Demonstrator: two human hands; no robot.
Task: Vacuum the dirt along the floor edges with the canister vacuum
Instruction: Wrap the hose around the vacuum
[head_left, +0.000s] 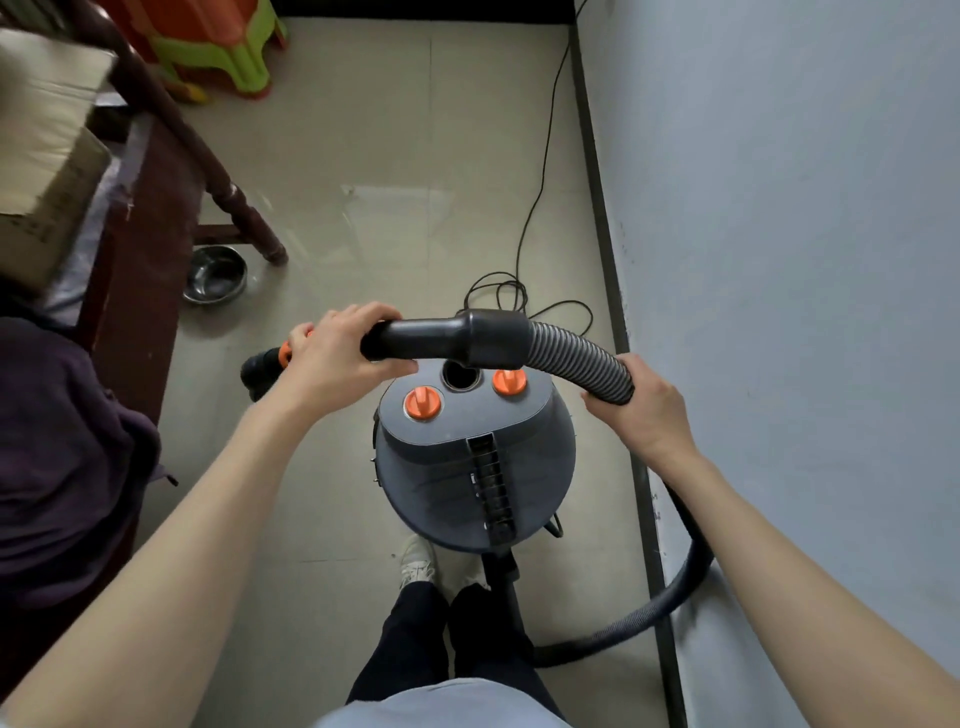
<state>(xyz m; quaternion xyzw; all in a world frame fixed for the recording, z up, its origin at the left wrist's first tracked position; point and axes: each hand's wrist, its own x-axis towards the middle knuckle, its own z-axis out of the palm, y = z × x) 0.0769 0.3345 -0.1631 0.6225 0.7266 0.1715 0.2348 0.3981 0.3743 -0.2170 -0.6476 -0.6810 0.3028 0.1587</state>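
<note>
Two hands on one vacuum hose.
Left hand (337, 353) grips nozzle end; right hand (641, 405) grips hose (576, 358), lying crosswise above vacuum (475, 457); no readable writing.

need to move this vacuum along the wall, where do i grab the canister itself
Grip the black ribbed handle running down the middle of the canister top, reaching from above. It is raised, centred and faces up. Both hands now hold the hose.

We see a pale tiled floor (363, 156) running ahead of the grips, a grey-white wall (779, 208) with dark skirting (602, 208) right, and dark wooden furniture (150, 249) left.
</note>
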